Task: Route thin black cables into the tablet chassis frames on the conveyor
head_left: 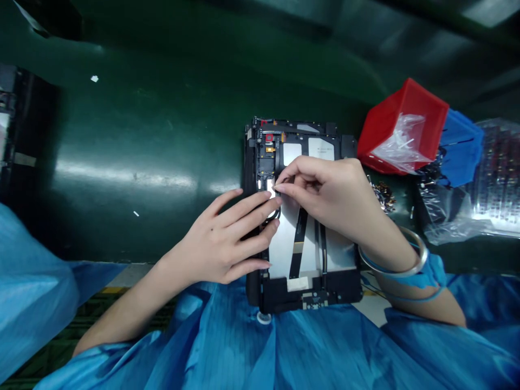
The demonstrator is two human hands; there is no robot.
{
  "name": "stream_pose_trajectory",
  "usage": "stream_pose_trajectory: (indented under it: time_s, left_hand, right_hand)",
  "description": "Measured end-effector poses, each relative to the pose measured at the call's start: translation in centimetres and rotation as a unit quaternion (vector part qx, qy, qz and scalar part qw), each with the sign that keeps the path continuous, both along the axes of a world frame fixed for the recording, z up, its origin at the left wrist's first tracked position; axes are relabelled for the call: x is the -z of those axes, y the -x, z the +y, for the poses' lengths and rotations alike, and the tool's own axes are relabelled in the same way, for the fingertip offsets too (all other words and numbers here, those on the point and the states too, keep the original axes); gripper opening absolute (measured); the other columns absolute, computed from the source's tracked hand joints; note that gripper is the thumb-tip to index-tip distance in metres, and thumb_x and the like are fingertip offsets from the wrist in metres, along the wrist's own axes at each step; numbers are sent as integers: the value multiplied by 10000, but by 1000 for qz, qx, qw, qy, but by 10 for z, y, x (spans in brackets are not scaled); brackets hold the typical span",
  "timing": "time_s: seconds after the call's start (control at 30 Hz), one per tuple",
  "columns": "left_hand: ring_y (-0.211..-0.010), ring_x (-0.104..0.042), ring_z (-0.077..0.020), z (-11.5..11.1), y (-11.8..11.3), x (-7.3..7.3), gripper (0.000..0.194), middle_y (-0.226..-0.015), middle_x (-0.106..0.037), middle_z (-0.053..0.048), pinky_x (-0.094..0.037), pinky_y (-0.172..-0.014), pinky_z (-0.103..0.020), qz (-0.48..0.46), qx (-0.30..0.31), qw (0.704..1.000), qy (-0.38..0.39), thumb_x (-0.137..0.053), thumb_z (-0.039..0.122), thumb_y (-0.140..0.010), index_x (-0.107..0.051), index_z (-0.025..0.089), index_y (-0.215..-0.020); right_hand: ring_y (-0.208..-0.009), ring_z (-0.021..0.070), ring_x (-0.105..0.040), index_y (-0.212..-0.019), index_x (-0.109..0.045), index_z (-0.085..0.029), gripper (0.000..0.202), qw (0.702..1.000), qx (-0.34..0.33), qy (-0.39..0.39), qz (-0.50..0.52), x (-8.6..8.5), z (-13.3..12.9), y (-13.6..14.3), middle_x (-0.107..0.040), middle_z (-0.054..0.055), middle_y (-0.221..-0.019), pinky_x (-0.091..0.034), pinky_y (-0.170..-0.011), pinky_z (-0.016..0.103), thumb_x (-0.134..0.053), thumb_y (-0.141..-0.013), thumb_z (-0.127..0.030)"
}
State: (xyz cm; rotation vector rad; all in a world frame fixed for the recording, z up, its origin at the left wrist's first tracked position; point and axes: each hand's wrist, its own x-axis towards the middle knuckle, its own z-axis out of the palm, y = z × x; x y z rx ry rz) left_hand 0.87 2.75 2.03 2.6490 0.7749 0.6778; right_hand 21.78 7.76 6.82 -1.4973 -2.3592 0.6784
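Observation:
An opened tablet-like device (pixel 337 287) lies near the table's front edge, with silver battery plates, a black flex cable (pixel 299 238) and small circuit parts showing. It seems to sit on top of others like it. My left hand (pixel 227 238) is spread over the device's left side, its fingertips on a thin black cable loop (pixel 273 216) and the frame there. Thumb and forefinger of my right hand (pixel 325 187) are pinched together just above my left fingertips, at the inner left edge of the battery. Whatever is between them is too small to make out.
At the right stand a red bin (pixel 377 130) holding clear plastic bags and a blue bin (pixel 463 146) with dark parts. Small metal parts (pixel 384 196) lie beside my right wrist. Clear plastic trays (pixel 501 179) sit farther right. Another dark device (pixel 24 146) is at the left edge.

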Motion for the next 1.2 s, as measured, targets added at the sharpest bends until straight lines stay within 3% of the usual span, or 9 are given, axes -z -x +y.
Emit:
stream_pose_trajectory:
  time_s: [0.23,0.37,0.47,0.57,0.67,0.77,0.87,1.0,1.2]
  left_hand:
    - [-1321,-482,-290,1,-1,-1,417,-1377,-559,-135,-324,-1110,-457,7,-8,998,-54,-456,491,-947,-610,177,-1172]
    - [-1313,-490,-287,0,-2,-1,431,-1363,-570,-146,-327,-1108,-447,-1,-11,998,-64,-442,491,-955,-615,157,-1165]
    - [-1300,-500,-301,1,-3,0,445,-1345,-580,-167,-342,-1088,-456,-2,-11,997,-70,-457,497,-949,-610,140,-1167]
    - [-1322,-469,-306,-1,-3,1,448,-1373,-557,-163,-367,-1065,-473,-6,-16,999,-48,-454,491,-953,-576,155,-1223]
    - [-1338,-433,-315,-13,-4,5,477,-1415,-503,-169,-393,-1046,-485,-109,-48,993,1,-470,457,-945,-504,170,-1324]
    - [-1252,-492,-306,-38,-8,8,501,-1347,-526,-149,-426,-1010,-480,-182,-197,961,64,-456,396,-950,-427,199,-1409]
    - [-1061,-560,-282,-67,-17,6,507,-1141,-564,-128,-508,-866,-435,-117,-291,937,152,-411,423,-961,-435,203,-1417]
    - [-969,-569,-289,-90,-26,-3,636,-1053,-548,-118,-553,-769,-440,-82,-292,933,193,-469,506,-917,-367,221,-1477]
    - [-1337,-436,-365,-73,-13,-16,721,-1447,-468,-38,-435,-1059,-573,-171,-339,863,333,-664,446,-809,-365,406,-1464]
  right_hand:
    - [-589,139,-523,-1022,-678,-200,192,972,-23,-197,-123,-8,-27,-10,-609,13,-630,-323,-524,279,-507,-941,-233]
    - [-587,131,-497,-1155,-642,-129,290,934,-150,-262,-189,-2,-41,-16,-603,9,-624,-333,-522,274,-483,-917,-87]
    - [-584,137,-488,-1181,-635,-71,310,912,-150,-307,-227,4,-38,-14,-585,13,-599,-311,-508,285,-499,-903,-82]
    - [-600,147,-507,-1167,-652,-88,304,920,-135,-294,-222,2,-35,-13,-593,22,-609,-324,-513,291,-490,-911,-111]
    - [-697,160,-571,-1232,-629,-193,338,945,-46,-292,-142,-5,-44,-25,-664,37,-760,-405,-586,285,-492,-925,-153]
    - [-687,152,-580,-1305,-584,-286,397,931,151,-330,-50,-2,-66,-48,-686,25,-839,-454,-644,286,-541,-919,-203]
    - [-494,138,-493,-1224,-658,-203,364,940,252,-216,-81,11,-87,-65,-627,9,-610,-392,-521,278,-544,-922,-372]
    - [-417,132,-433,-1108,-703,-151,498,968,245,-25,-54,19,-99,-65,-483,-34,-451,-294,-448,255,-511,-880,-550]
    - [-454,99,-371,-1335,-561,-124,596,947,262,14,184,-1,-80,-53,-390,-88,-493,-295,-482,246,-528,-864,-488]
